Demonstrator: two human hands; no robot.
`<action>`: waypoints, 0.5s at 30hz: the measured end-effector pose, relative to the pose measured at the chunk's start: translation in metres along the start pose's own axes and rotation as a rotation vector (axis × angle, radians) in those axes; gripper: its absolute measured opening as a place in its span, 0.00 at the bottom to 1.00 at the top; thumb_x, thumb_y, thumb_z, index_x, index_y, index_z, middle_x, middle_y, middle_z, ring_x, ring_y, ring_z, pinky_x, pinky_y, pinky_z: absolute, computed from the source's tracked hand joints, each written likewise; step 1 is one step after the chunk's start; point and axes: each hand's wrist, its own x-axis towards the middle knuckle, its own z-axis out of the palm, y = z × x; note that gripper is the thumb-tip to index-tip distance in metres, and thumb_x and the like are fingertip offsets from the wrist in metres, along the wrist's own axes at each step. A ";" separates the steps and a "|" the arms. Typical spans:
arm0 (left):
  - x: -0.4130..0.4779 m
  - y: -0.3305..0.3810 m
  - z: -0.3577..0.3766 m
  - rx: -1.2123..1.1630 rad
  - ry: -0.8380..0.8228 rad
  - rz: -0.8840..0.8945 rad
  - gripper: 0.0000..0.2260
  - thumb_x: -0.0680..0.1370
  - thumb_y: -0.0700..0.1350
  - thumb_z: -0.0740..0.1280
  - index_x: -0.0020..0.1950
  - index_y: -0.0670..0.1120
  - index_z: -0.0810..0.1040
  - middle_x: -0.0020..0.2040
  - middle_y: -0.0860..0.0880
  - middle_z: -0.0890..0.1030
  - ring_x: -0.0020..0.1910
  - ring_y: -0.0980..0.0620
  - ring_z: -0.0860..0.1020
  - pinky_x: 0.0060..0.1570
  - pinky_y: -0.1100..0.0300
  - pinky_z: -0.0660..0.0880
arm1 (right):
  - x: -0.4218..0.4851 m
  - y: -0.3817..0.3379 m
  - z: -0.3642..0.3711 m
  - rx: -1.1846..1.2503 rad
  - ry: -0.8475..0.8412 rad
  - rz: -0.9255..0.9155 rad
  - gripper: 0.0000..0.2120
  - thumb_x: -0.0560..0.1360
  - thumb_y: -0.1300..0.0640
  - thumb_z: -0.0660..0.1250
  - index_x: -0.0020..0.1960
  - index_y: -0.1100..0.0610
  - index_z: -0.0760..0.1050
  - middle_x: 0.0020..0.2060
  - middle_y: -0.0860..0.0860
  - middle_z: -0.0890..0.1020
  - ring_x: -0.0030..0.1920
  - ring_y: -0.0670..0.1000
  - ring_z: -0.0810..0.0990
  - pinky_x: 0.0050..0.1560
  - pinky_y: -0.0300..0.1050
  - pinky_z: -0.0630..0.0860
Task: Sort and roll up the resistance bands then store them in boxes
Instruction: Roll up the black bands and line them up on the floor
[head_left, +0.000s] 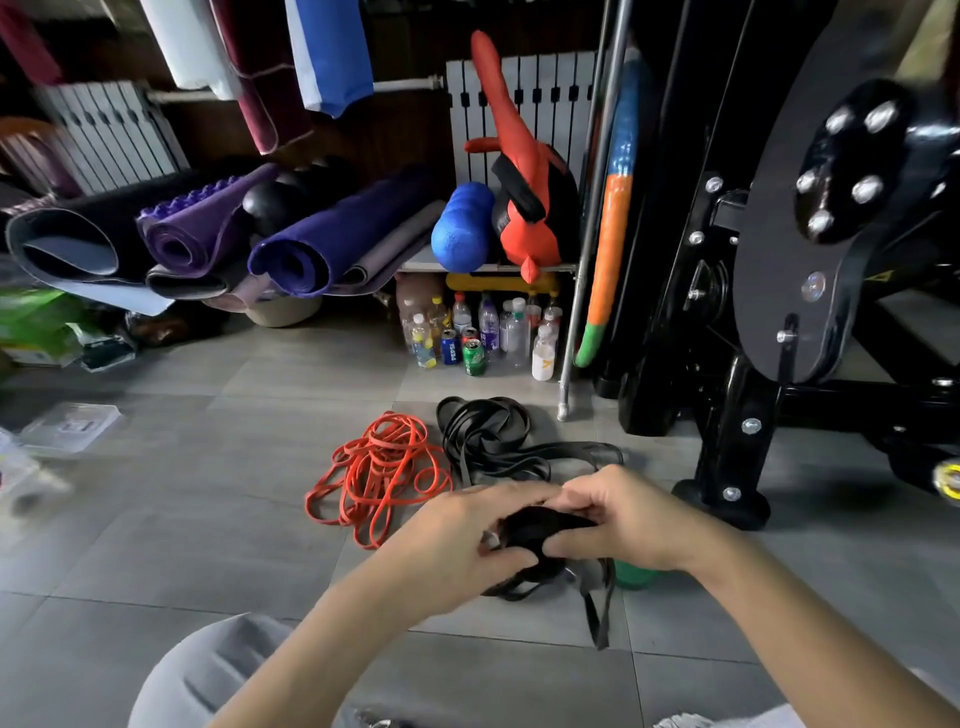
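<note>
Hands (540, 525) together grip a rolled black band (535, 527) between them.

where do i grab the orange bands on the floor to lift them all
Probably pinch the orange bands at the dense middle where the strands cross, coming from above on the left side; loose loops splay at the edges, and the black pile crowds the right.

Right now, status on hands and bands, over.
Both hands, left and right, gripping black band roll, tails hanging loose. Red bands and black pile on floor, unrolled. Nothing in the way.
</note>
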 end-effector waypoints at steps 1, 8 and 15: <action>0.001 0.002 -0.001 0.021 -0.015 0.013 0.24 0.73 0.44 0.69 0.66 0.61 0.72 0.51 0.71 0.75 0.46 0.73 0.71 0.45 0.78 0.66 | 0.001 -0.001 -0.001 -0.027 -0.010 0.003 0.09 0.70 0.56 0.74 0.40 0.41 0.82 0.35 0.44 0.82 0.38 0.39 0.79 0.42 0.36 0.74; -0.002 0.002 0.003 -0.191 0.216 -0.109 0.22 0.72 0.40 0.72 0.53 0.69 0.78 0.45 0.70 0.79 0.46 0.64 0.79 0.50 0.66 0.75 | -0.005 0.006 0.005 0.232 0.032 -0.032 0.10 0.69 0.64 0.75 0.49 0.56 0.80 0.39 0.47 0.83 0.42 0.43 0.81 0.44 0.38 0.76; -0.002 -0.004 0.027 -0.643 0.537 -0.146 0.25 0.71 0.29 0.70 0.47 0.63 0.83 0.47 0.54 0.85 0.47 0.55 0.82 0.43 0.65 0.77 | -0.005 0.025 0.035 0.548 0.314 -0.136 0.16 0.68 0.65 0.72 0.55 0.60 0.79 0.50 0.59 0.84 0.51 0.53 0.82 0.52 0.44 0.78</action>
